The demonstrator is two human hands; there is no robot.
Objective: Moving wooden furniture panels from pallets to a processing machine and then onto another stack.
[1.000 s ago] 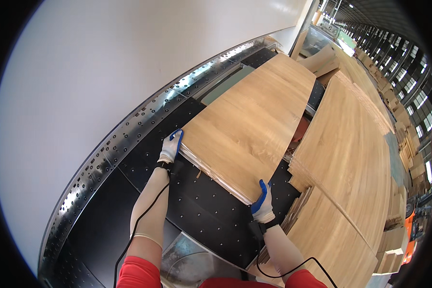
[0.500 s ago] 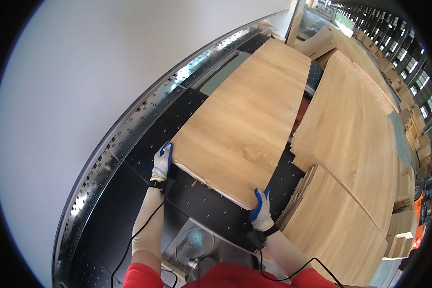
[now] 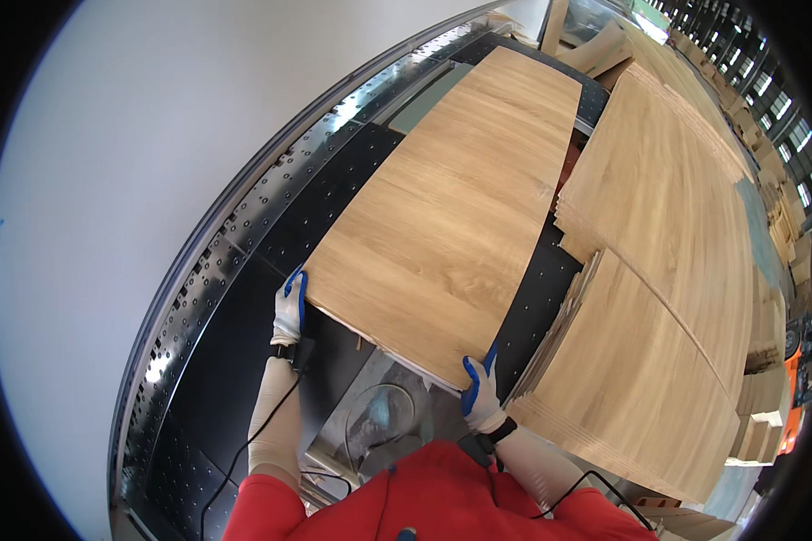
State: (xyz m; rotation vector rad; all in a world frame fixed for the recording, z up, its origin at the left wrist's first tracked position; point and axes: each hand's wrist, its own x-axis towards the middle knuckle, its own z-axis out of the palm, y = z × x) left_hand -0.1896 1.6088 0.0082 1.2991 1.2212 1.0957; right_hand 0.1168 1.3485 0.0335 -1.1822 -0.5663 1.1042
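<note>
A long wood-grain panel (image 3: 442, 216) lies lengthwise away from me, over a black table (image 3: 329, 189) dotted with small pale studs or holes. My left hand (image 3: 289, 308), in a white glove with blue palm and fingertips, is closed on the panel's near left corner. At the near right corner my right hand (image 3: 483, 395), gloved alike, grips the edge with its thumb on top. Fingers beneath the board are hidden. The panel's near edge looks ragged and whitish and reaches over a metal surface (image 3: 379, 419) close to my body.
To the right stand stacks of similar wood-grain boards (image 3: 659, 171), with a nearer stack (image 3: 622, 379) beside my right forearm. A perforated metal rail (image 3: 244, 225) curves along the left beneath a pale wall. Thin black cables hang from both wrists. An orange vehicle (image 3: 792, 397) shows far right.
Both hands have drawn the panel toward me and slightly left. Its near edge now sits over the metal surface. Both hands keep their hold on the corners.
</note>
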